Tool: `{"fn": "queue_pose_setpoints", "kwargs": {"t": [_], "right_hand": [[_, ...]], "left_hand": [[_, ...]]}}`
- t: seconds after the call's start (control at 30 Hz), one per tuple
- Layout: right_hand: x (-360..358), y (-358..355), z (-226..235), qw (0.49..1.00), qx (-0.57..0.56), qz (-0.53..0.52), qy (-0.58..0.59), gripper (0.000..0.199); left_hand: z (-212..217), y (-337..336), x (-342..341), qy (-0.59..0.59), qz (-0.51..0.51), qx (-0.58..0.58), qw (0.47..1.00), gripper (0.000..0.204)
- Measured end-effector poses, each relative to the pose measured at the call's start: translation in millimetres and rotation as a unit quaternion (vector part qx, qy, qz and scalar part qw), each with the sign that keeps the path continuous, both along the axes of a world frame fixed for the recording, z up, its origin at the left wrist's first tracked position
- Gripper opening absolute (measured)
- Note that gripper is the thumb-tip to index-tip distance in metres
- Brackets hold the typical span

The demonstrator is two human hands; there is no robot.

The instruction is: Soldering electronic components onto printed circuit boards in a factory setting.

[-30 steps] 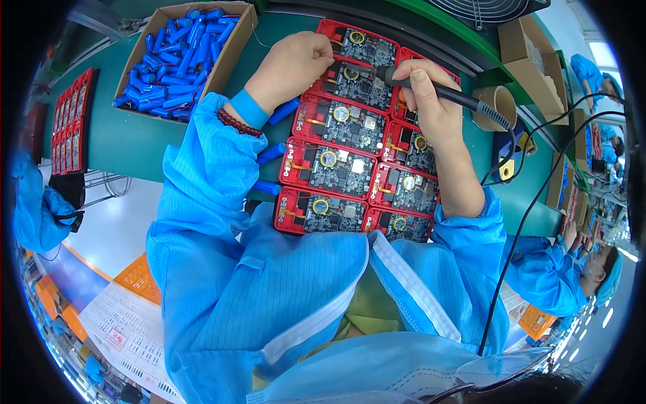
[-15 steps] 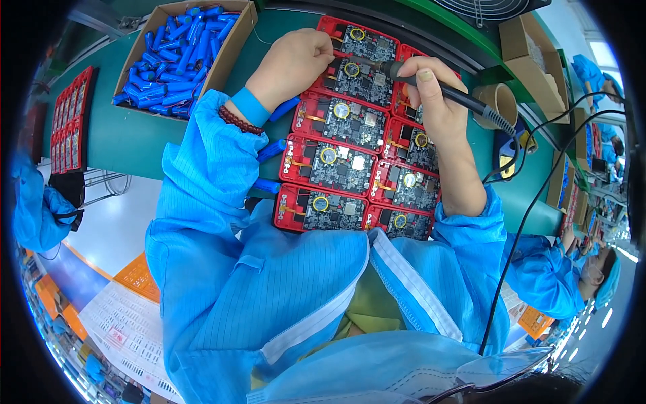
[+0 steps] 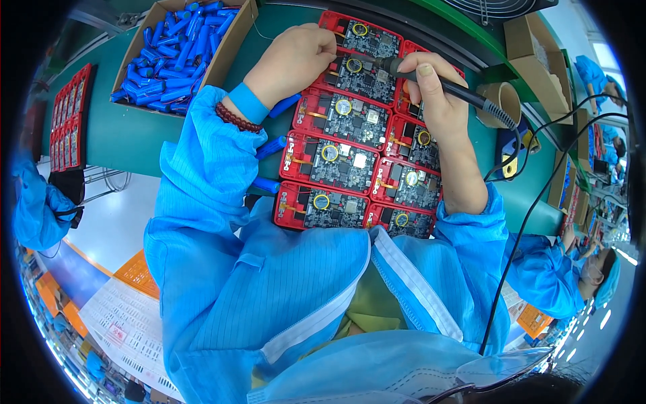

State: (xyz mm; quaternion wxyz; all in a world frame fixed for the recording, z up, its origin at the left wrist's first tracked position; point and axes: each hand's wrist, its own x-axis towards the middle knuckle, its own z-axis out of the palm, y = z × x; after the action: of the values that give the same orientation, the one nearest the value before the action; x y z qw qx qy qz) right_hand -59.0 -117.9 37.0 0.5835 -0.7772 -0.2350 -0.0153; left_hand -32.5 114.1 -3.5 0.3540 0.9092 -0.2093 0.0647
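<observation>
- since the right hand wraps over it, can you tell what that dark soldering iron is touching?
- not really. the thumb and bent fingers grip its handle like a pen, but the thin tip gets lost against the dark circuit board, so i can't tell whether it makes contact.
- which board?
- the one in the red case second from the top, left column, on the green worktop.
- and the left hand?
- closed at the fingertips, pinched together by that case's left edge. whatever may be between them is too small to see. a thin pale strand runs in behind the hand, and i lose it there.
- how many cases are there?
- five down the left column; the right forearm and hand cover part of the other column, so i won't swear to that one.
- those blue cylinders?
- three lie beside the left column, their near ends partly behind the sleeve. more are heaped in a cardboard box, its far edge cut off.
- and off to the right?
- a beige round holder, half hidden by the iron's cable, and a co-worker whose hands are hard to make out.
</observation>
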Motion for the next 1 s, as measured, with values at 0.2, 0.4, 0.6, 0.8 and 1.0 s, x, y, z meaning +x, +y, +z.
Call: {"fn": "queue_pose_setpoints", "kwargs": {"t": [0.2, 0.4, 0.6, 0.8, 1.0], "right_hand": [[-0.9, -0.4, 0.0, 1.0, -0.009, 0.008, 0.005, 0.029], [-2.1, -1.1, -1.5, 1.0, -0.018, 0.006, 0.001, 0.027], [-2.3, -4.9, 5.0, 0.997, 0.06, 0.0, -0.053, 0.026], [-18.2, -17.8, 21.3, 0.993, 0.101, 0.0, -0.062, 0.023], [-43.5, -44.2, 38.2, 0.986, 0.077, -0.034, -0.14, 0.044]], "left_hand": [[-1.9, -1.6, -1.6, -0.014, 0.009, 0.009, 1.0, 0.009], [-3.2, -3.2, -2.2, -0.022, 0.01, 0.006, 1.0, 0.009], [-3.5, -1.0, 0.8, -0.027, 0.006, 0.003, 1.0, 0.008], [-4.3, -2.4, -0.6, -0.014, 0.041, -0.012, 0.999, 0.009], [16.2, -7.9, -18.9, -0.149, 0.108, 0.026, 0.983, 0.007]]}}
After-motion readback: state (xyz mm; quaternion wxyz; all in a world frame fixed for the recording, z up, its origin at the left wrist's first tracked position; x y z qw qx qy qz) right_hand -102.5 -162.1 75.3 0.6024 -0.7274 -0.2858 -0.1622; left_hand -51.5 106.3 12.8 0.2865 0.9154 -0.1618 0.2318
